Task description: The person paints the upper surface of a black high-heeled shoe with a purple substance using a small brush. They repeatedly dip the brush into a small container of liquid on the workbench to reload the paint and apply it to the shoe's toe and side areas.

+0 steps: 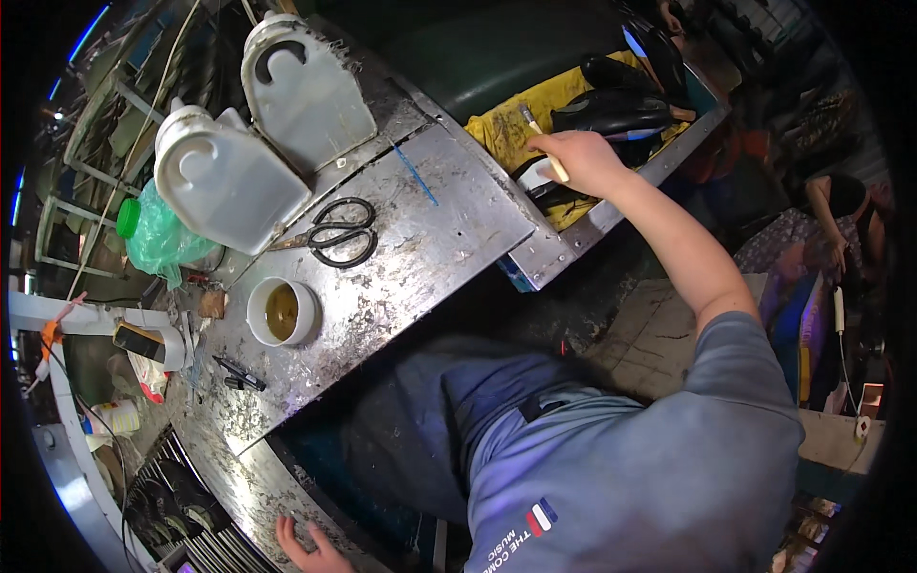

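Right hand (585, 160) is held forward, fingers (546, 143) curled in a grip, bare forearm (669, 229) stretched out behind it, while well apart to its left the left hand (313, 552) is held low with digits (285, 535) loosely parted.

- Grey-blue shirt (659, 468): a small red, white and blue emblem (541, 517), with two lines of white capital letters (508, 544) beside it.
- White container (117, 417): markings too small to read.

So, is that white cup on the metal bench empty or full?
Neither, only partly filled: the white cup shows yellowish-brown contents inside, sitting below its rim.
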